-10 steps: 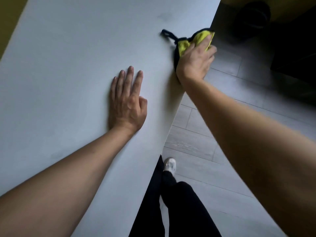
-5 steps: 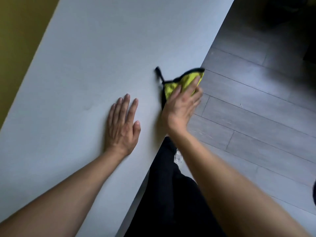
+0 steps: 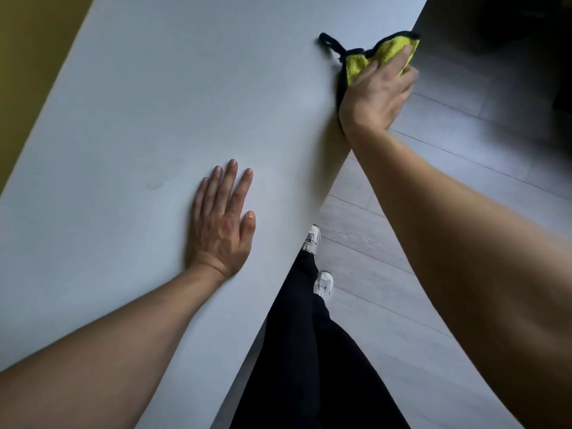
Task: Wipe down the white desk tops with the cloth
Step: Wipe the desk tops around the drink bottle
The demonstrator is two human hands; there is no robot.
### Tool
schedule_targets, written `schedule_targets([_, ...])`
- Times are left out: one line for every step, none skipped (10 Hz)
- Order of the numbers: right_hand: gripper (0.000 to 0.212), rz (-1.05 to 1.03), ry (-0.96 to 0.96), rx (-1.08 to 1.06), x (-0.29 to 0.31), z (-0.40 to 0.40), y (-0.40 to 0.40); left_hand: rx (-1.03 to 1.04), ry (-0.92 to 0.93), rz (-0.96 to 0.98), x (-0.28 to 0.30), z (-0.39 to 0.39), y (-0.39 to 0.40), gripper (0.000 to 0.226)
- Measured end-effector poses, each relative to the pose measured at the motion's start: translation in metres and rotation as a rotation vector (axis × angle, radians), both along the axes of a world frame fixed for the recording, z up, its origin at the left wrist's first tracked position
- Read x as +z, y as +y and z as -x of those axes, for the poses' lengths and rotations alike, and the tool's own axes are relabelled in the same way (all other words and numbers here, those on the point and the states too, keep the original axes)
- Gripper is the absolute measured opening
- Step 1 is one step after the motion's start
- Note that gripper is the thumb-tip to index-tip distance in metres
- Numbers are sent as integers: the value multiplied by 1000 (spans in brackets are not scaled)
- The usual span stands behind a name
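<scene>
A white desk (image 3: 161,97) fills most of the view, with grey plank floor (image 3: 433,168) off its near edge and a yellow wall at the far side. The right hand (image 3: 376,94) lies flat over a yellow cloth (image 3: 376,55) with black trim, fingers spread and pressing it down right at the desk's edge, part of the hand and cloth reaching out over the floor. The cloth's black loop (image 3: 329,41) trails just to the inner side of that hand. The left hand (image 3: 221,219) rests palm down and empty, fingers together, well back from the cloth and nearer the body, bracing on the desk.

To wipe this edge well, I would keep the palm's weight even across the cloth, follow the rim in one line, and not let the cloth slip off the side.

Compared with half a second ago, the right arm has stretched out, carrying the cloth farther along the edge, away from the left hand, which has stayed planted.
</scene>
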State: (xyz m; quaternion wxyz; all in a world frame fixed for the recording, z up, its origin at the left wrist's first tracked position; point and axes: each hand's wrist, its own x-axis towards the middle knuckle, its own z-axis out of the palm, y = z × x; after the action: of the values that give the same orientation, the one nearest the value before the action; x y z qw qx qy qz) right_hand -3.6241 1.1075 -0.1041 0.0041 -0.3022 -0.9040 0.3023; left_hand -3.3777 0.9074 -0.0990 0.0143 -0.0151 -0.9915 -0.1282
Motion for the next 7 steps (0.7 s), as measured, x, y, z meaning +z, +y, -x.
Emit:
schedule_targets([62,53,69,12,-5,-50,-15,2,-3,0,0,-1,0,66])
schedule_targets([62,136,127,30,-6,-150,-43,-4,-7,11,0,-1,-1,66])
schedule_targets([62,202,80,107,4,-241,-65,-13,5,11,-1,-1,-2,64])
schedule_targets([63,221,67,115,8,-252,-70,-11,10,7,-1,0,-3,64])
schedule_targets([62,199,101,39,0,-192,-58,-12,12,3,-1,1,-1,66])
schedule_targets([62,138,119,-21,-8,-109,-33,-7,11,6,-1,1,0,66])
schedule_targets([61,111,51,5,-6,-57,-15,-6,11,10,-1,1,0,67])
